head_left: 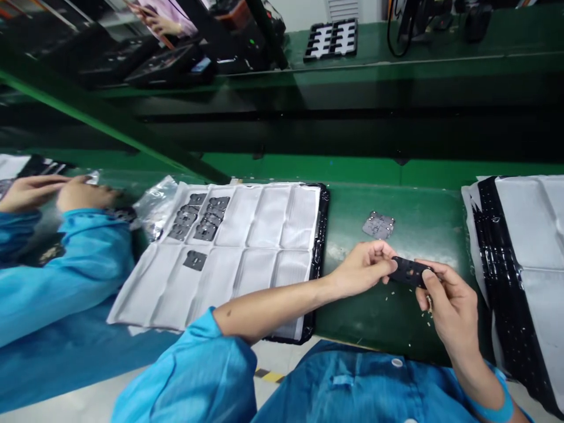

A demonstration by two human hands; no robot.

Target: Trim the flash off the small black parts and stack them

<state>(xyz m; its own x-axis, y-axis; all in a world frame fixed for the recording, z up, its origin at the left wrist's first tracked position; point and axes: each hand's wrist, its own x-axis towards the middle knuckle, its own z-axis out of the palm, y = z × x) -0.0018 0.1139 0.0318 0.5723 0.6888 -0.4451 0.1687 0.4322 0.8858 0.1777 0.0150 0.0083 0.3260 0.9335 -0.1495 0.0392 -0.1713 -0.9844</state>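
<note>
A small flat black part with holes (409, 272) is held above the green bench between both my hands. My left hand (363, 267) pinches its left end, fingers closed. My right hand (449, 302) grips its right end with thumb and fingers closed. Just beyond them a grey metal plate (378, 225) lies on the bench. To the left, a black tray lined with white sheet (264, 223) holds several dark parts (200, 217) in its far-left pockets and a single part (194, 259) in a nearer pocket.
Another white-lined black tray (524, 258) sits at the right edge. A co-worker in a blue sleeve (66, 264) works at the left, hands (53, 191) together. Beyond the green bench (423, 194) a raised shelf carries a black tray (331, 39) and dark equipment.
</note>
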